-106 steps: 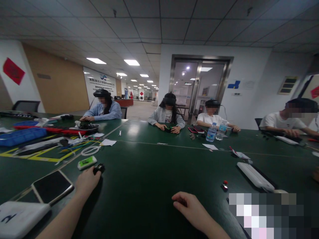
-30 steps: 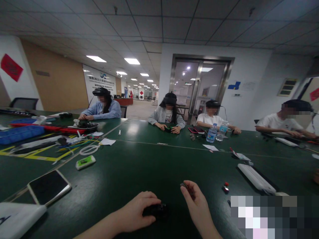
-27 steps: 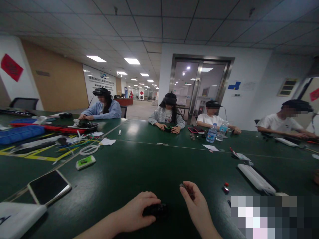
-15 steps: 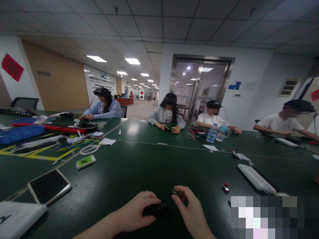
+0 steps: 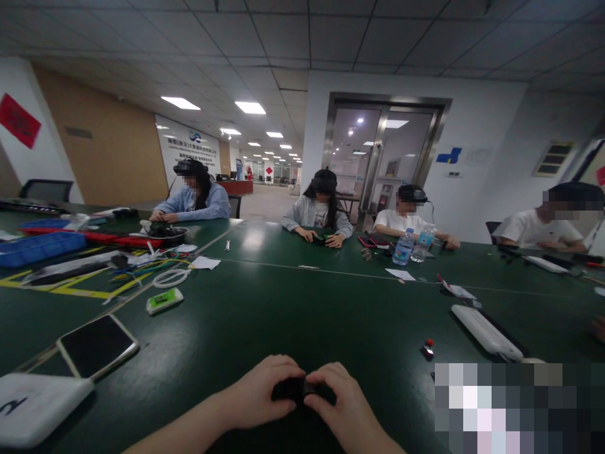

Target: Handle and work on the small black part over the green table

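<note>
Black part (image 5: 285, 390): at bottom centre of the frame, over the tabletop (image 5: 265, 321). Left hand (image 5: 258, 392): grip closed around it. Right hand (image 5: 344, 400): grip pinching a small piece (image 5: 309, 389) at its right end. Uneven finger pressure could make the small piece slip.
</note>
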Demonstrator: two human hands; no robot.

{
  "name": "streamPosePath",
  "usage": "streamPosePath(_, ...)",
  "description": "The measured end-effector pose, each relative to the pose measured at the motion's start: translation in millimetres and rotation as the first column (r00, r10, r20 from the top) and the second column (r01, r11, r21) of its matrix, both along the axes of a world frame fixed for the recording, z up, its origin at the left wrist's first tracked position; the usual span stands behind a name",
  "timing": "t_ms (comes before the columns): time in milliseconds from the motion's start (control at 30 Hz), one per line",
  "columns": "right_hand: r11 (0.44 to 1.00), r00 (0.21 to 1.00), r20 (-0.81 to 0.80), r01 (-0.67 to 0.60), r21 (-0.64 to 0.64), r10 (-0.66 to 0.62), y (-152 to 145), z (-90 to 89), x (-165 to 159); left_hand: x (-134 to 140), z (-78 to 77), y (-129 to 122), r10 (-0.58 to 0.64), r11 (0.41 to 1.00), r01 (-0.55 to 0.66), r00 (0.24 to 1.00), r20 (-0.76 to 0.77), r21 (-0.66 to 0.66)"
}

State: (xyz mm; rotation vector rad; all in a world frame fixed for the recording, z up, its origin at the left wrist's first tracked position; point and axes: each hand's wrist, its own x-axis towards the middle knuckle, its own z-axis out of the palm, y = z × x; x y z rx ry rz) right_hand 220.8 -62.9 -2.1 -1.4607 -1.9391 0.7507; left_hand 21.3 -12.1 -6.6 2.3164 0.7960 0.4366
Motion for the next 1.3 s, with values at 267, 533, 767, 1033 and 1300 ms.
streamPosePath(267, 0.998, 0.996, 0.069, -0.056, 0.007, 0.055, -1.9, -1.3, -2.5, -0.8, 1.6, -0.6, 0.008, 1.0, -0.008, 1.0, 0.002, -0.007)
streamPosePath(533, 0.998, 0.995, 0.086, -0.051, 0.023, 0.049, -1.5, -1.9, -2.7, -0.2, -0.7, 0.1, -0.004, 1.0, 0.004, 1.0, 0.006, 0.018)
streamPosePath(767, 0.998, 0.994, 0.098, -0.057, 0.034, 0.054, 1.3, -9.4, -2.8, -0.5, -2.8, -0.2, 0.012, 1.0, -0.013, 0.999, 0.029, 0.027)
streamPosePath(1033, 0.999, 0.995, 0.089, -0.049, 0.004, 0.048, 1.8, -5.7, -1.6, -0.4, 4.4, -4.5, -0.032, 0.997, 0.032, 0.999, -0.008, 0.074)
streamPosePath(1300, 0.999, 0.998, 0.051, -0.027, -0.037, 0.029, 3.1, -8.4, -2.2, -1.6, 1.8, -3.2, -0.069, 0.984, 0.08, 0.995, -0.076, 0.16)
